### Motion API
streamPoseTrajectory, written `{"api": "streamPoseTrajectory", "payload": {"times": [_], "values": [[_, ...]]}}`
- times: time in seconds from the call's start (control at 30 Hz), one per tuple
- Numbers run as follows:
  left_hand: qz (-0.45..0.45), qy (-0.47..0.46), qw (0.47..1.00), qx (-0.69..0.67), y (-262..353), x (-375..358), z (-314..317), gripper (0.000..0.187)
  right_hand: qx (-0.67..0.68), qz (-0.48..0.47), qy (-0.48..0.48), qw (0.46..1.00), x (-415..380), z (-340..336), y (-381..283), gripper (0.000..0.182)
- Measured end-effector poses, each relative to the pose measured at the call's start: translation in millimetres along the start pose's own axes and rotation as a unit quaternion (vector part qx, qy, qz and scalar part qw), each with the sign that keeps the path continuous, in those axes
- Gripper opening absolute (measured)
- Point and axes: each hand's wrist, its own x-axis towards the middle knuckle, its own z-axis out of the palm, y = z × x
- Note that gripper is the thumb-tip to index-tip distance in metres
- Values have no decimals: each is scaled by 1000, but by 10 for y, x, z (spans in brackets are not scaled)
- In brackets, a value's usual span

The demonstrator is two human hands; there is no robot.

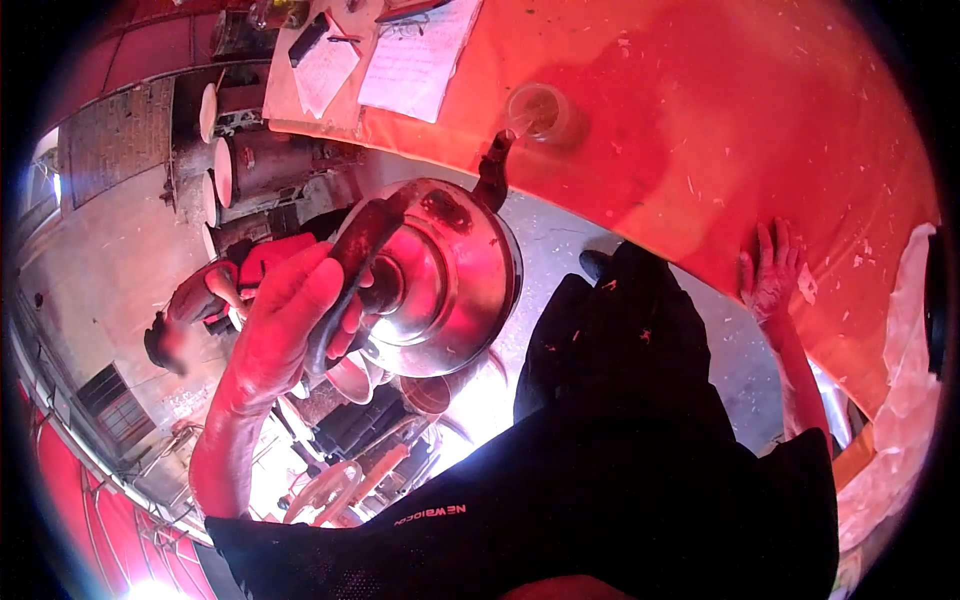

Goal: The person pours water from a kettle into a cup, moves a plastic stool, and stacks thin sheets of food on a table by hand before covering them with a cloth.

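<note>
My left hand [290, 310] is wrapped round the dark handle of a shiny metal kettle [465, 290], which is tilted towards the orange-red table. The kettle's dark spout [493, 172] reaches the table edge, its tip beside a clear cup [538, 112]. A thin pale streak runs from the spout tip into the cup, and some liquid seems to be inside. My right hand [770, 270] lies on the table near its edge, fingers stretched out, holding nothing.
Written sheets [418, 58] and a dark phone-like object [308, 38] lie at the table's far left. A crumpled pale sheet [885, 430] hangs at the right. Another person [200, 300] is in the left background, near several large round vessels [222, 172].
</note>
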Motion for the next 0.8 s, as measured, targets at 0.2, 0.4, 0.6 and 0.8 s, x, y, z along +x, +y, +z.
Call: {"api": "streamPoseTrajectory", "payload": {"times": [0.2,0.4,0.6,0.8], "values": [[10,17,999,-35,34,-20,36,34,0,-3,6,1000,-2,20,6,53],[-3,-2,1000,-24,48,-21,8,35,6,0,9,1000,4,6,-12,52],[-2,7,1000,-15,43,-19,20,35,-1,-5,4,1000,7,-14,-11,52],[-2,9,1000,-12,55,-16,24,35,-1,1,9,1000,-2,17,-17,54]]}}
